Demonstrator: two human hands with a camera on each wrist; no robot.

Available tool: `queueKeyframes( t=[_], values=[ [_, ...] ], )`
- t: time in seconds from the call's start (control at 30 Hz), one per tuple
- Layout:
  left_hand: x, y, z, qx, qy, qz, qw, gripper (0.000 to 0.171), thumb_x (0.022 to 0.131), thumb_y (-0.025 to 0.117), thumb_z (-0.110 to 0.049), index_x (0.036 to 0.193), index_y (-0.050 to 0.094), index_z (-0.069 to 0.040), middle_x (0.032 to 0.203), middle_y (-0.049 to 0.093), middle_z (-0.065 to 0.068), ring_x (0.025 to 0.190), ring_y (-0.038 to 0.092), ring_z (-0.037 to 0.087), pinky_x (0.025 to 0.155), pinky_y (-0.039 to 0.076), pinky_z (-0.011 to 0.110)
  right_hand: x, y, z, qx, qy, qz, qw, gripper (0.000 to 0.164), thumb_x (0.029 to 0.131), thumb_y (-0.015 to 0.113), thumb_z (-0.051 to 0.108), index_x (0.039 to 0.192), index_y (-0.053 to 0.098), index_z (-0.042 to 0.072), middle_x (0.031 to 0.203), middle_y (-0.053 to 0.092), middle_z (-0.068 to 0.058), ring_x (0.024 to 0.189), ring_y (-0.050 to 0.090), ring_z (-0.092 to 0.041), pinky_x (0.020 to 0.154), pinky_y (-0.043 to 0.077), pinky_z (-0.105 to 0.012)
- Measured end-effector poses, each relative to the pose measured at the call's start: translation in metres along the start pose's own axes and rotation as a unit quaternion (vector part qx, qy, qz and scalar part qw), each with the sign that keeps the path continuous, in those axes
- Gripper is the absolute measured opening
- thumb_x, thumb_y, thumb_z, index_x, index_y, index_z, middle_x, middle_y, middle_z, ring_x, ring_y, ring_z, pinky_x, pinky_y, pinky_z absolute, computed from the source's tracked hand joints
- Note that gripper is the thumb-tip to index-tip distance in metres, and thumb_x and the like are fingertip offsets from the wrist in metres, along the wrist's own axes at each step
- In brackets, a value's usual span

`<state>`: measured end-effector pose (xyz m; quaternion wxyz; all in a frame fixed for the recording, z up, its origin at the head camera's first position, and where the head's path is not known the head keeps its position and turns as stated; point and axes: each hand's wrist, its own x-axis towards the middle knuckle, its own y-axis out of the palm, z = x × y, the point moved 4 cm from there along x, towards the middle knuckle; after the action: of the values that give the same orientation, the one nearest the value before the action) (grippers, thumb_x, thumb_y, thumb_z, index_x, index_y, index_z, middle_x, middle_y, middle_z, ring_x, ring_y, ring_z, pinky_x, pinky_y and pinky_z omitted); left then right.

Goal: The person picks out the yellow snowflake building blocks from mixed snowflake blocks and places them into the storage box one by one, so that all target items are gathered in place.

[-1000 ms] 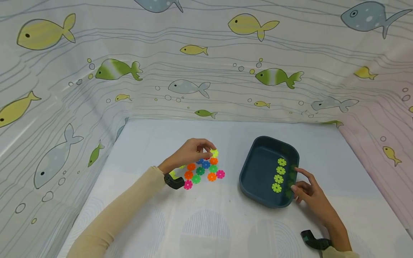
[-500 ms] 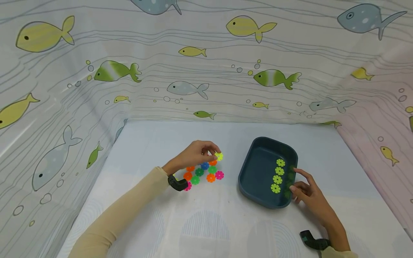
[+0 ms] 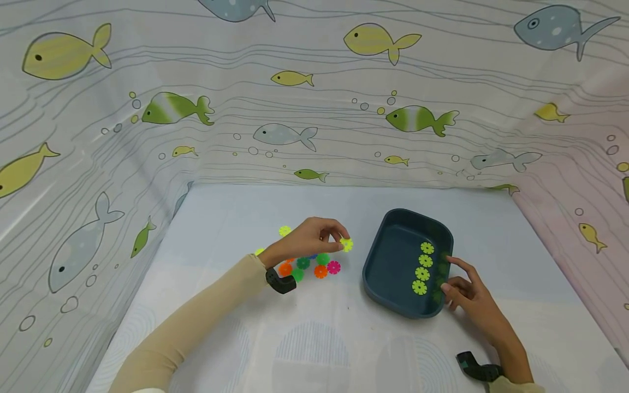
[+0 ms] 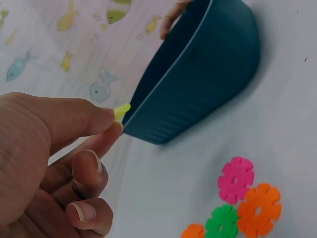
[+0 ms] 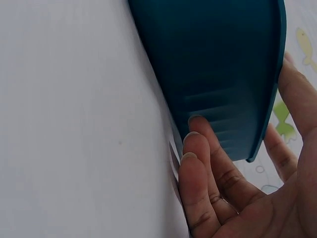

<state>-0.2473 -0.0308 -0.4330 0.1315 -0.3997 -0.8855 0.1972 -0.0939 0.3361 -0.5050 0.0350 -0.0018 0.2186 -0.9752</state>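
Between thumb and forefinger my left hand (image 3: 314, 236) pinches a yellow snowflake-shaped plastic disc (image 3: 346, 244), held up left of the dark blue tray (image 3: 388, 297). Seen from the left wrist, the disc (image 4: 122, 111) is edge-on and overlaps the tray's rim. My right hand (image 3: 469, 292) grips the tray's right side, thumb and forefinger at the rim. The right wrist view has its other fingers (image 5: 195, 183) curled against the outer wall (image 5: 223, 79). Several yellow discs (image 3: 422, 273) lie in a row inside the tray.
Under and beside my left hand lie loose discs, among them a pink one (image 3: 333, 267), an orange one (image 3: 321, 272) and a green one (image 3: 303, 263). Another yellow disc (image 3: 285, 231) lies behind that wrist. A fish-print sheet (image 3: 221, 158) stands up around the white table (image 3: 314, 349).
My left hand has moved right and slightly nearer with the yellow disc, away from the loose pile toward the tray. The right hand and the tray have stayed in place.
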Motion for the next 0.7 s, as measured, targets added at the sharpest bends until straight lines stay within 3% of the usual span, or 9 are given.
queueKeyframes(
  t=[0.2,0.7],
  values=[
    [0.008,0.01,-0.007,-0.001,0.009,0.015,0.9999,0.019,0.096,0.074,-0.016,0.114,0.073,-0.017,0.101,0.073,-0.006,0.076,0.065,0.041,0.063,0.047,0.028,-0.001,-0.001,0.001,0.003,0.0,-0.001,1.0,0.068,0.106,0.059,0.015,0.163,0.022,0.019,0.103,0.064,-0.019,0.076,0.064,-0.027,0.065,0.055,-0.034],
    [0.028,0.033,-0.021,0.017,0.04,0.058,0.9974,0.019,0.097,0.073,-0.016,0.116,0.073,-0.017,0.099,0.071,-0.009,0.063,0.058,0.019,0.062,0.047,0.027,-0.001,0.0,0.003,-0.001,-0.006,-0.001,1.0,0.068,0.106,0.059,0.014,0.163,0.022,0.02,0.103,0.064,-0.018,0.075,0.064,-0.026,0.066,0.054,-0.033]
  ],
)
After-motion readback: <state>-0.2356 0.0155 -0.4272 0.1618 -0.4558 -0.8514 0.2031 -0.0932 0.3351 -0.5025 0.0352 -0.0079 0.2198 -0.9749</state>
